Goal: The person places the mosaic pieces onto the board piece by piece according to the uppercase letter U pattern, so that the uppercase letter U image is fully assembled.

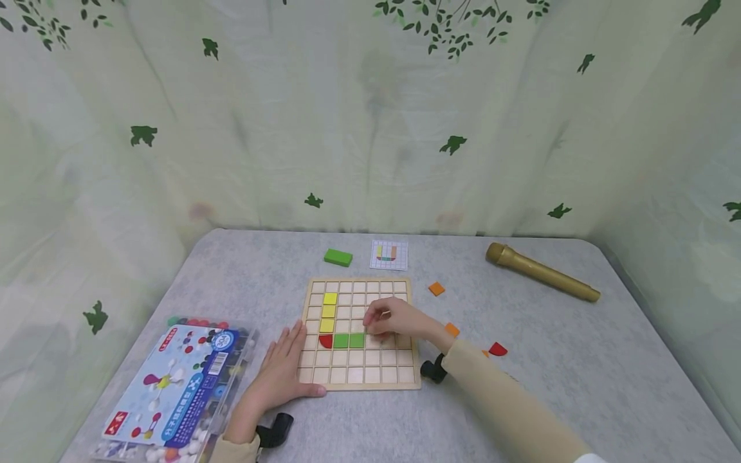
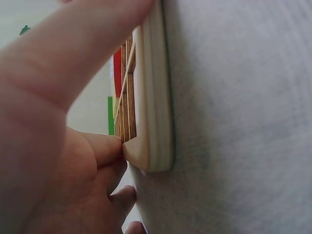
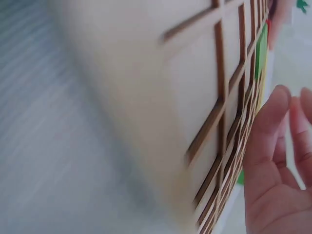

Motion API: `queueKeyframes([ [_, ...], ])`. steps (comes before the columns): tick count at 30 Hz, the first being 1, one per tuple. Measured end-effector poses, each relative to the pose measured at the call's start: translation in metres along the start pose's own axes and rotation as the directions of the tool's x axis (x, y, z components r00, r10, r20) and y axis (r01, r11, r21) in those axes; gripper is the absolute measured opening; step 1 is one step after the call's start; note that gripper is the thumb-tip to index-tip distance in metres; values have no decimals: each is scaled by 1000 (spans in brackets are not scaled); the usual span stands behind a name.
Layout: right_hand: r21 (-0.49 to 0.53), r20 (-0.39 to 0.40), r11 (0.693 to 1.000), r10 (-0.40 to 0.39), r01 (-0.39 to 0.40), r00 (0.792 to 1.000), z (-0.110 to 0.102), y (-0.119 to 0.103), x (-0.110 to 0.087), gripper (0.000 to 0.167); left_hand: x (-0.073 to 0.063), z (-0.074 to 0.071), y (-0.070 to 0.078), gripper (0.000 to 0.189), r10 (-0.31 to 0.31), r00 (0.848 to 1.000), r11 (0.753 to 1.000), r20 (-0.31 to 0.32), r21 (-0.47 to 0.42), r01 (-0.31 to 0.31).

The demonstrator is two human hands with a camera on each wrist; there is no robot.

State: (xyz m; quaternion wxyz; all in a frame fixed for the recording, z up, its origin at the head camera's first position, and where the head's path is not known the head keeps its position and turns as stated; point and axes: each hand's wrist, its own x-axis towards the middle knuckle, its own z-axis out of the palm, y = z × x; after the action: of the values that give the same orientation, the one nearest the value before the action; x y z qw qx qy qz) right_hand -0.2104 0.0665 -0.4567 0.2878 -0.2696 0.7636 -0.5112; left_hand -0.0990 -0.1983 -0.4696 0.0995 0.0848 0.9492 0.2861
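A wooden grid board (image 1: 360,388) lies on the table. In it, several yellow squares (image 1: 327,311) form a column above a red quarter-round tile (image 1: 326,341), with two green squares (image 1: 349,341) in a row beside that. My left hand (image 1: 282,366) rests along the board's left side, fingers straight, thumb at its near edge. Over the board's right half hovers my right hand (image 1: 390,318), fingers bent loosely near the right green square. In the right wrist view no tile shows between the fingertips (image 3: 278,100). A printed pattern card (image 1: 389,255) lies behind the board.
Orange squares (image 1: 437,289) and another red quarter-round tile (image 1: 498,349) lie right of the board. A green block (image 1: 338,258) sits behind it. A gold microphone-shaped stick (image 1: 544,272) lies at the back right. The clear case of molecule model parts (image 1: 173,386) stands at the left.
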Motion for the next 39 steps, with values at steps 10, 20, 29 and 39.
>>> queueKeyframes([
  [10,102,-47,995,10,-6,999,-44,22,-46,24,0,0,-1,126,5,1000,1000,1,3,-5],
  [20,74,-127,997,30,-20,991,-83,44,-102,26,-1,0,-2,127,4,1000,1000,3,0,-4],
  [29,77,-179,996,59,-46,982,-106,58,-144,24,1,2,-2,127,4,1000,1000,-4,10,-4],
  [39,26,-209,992,129,-126,969,-117,72,-172,22,0,1,-2,127,6,1000,1000,4,9,-6],
])
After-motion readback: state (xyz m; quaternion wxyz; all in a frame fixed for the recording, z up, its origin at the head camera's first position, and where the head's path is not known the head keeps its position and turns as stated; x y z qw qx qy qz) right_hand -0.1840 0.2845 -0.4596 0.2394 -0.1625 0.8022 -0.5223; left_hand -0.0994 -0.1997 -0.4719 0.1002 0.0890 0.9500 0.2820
